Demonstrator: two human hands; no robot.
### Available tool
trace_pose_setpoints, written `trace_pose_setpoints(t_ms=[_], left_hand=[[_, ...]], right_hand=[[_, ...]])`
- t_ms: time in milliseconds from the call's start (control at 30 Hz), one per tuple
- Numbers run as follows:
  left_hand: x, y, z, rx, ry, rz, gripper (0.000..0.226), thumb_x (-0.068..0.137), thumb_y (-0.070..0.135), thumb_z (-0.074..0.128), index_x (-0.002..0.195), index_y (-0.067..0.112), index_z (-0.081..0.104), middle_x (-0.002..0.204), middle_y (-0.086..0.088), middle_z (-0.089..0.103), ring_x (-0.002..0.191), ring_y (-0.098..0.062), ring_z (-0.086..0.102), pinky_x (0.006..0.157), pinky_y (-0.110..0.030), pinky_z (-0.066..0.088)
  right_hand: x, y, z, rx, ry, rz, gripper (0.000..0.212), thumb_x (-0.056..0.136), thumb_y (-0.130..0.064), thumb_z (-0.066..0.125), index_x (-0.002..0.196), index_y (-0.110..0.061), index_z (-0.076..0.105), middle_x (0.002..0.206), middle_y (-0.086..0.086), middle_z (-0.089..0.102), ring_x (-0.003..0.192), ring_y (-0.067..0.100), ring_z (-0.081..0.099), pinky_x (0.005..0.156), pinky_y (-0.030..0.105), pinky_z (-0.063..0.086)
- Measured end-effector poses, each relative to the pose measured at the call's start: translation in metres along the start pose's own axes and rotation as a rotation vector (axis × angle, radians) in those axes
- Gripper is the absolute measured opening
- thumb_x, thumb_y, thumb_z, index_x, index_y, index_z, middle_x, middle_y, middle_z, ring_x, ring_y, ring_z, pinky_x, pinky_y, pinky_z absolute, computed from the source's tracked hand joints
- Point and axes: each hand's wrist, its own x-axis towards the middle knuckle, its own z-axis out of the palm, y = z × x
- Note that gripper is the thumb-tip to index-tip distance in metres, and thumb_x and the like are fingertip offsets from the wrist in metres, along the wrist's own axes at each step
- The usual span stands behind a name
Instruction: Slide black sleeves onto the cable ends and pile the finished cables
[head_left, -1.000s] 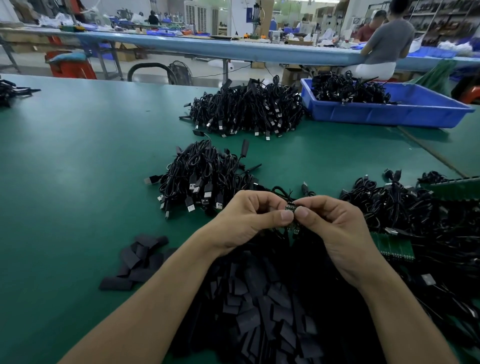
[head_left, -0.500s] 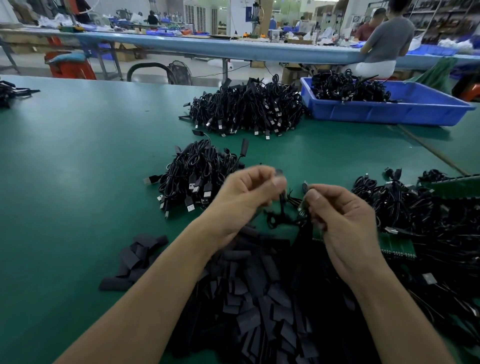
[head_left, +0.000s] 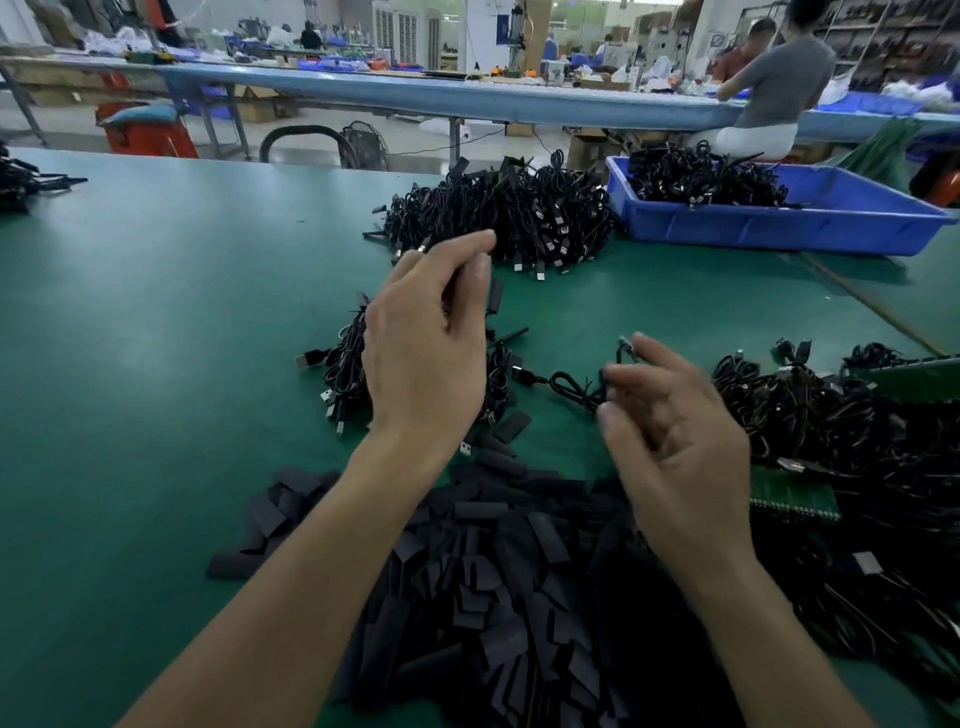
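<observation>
My left hand (head_left: 426, 358) hovers over the middle pile of finished cables (head_left: 345, 364), thumb and forefinger close together. Whether it holds anything is unclear. My right hand (head_left: 680, 447) is lower and to the right, blurred, its fingers loosely pinching one black cable (head_left: 571, 387). The cable loops down to the green table (head_left: 156, 364), and one small end (head_left: 626, 345) sticks up by my forefinger. A heap of flat black sleeves (head_left: 498, 597) lies under my forearms. A tangle of black cables (head_left: 831, 426) sits at the right.
A bigger cable pile (head_left: 509, 213) lies farther back, beside a blue bin (head_left: 779, 228) holding more cables. Green circuit strips (head_left: 795, 501) rest among the right-hand cables. A person sits with their back to me at the bench behind (head_left: 779, 88).
My hands were together at the cable end and have come apart. The left hand rose and moved forward over the middle pile. The right hand stayed low with the cable.
</observation>
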Motion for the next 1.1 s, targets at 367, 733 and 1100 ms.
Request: trace_pose_setpoints(t_ms=[367,733,1100], left_hand=[[-0.005,0.000,0.003,0.301,-0.393,-0.127,0.035,0.104,0.015,0.047,0.139,0.022,0.049,0.101,0.009,0.072,0.084,-0.013,0.067,0.082,-0.044,0.057],[-0.008,-0.013,0.003,0.215,-0.487,-0.152,0.012,0.096,0.023,0.066,0.102,0.031,0.072,0.082,0.014,0.066,0.078,-0.003,0.065,0.078,-0.035,0.058],[-0.009,-0.020,0.005,0.304,-0.568,-0.191,0.010,0.093,0.034,0.070,0.102,0.032,0.071,0.073,0.020,0.069,0.088,-0.003,0.064,0.076,-0.033,0.054]], right_hand=[[-0.006,0.011,-0.003,-0.558,-0.600,0.008,0.030,0.094,-0.041,0.065,0.122,-0.033,0.068,0.098,-0.018,0.056,0.099,0.009,0.052,0.085,0.030,0.047],[-0.006,0.006,0.001,-0.543,-0.598,0.086,0.023,0.092,-0.030,0.070,0.115,-0.032,0.071,0.100,-0.015,0.061,0.102,0.010,0.052,0.089,0.027,0.044],[-0.005,0.007,0.005,-0.308,-0.310,0.054,0.014,0.093,-0.012,0.068,0.099,-0.024,0.071,0.094,-0.021,0.067,0.091,0.001,0.062,0.080,0.021,0.049]])
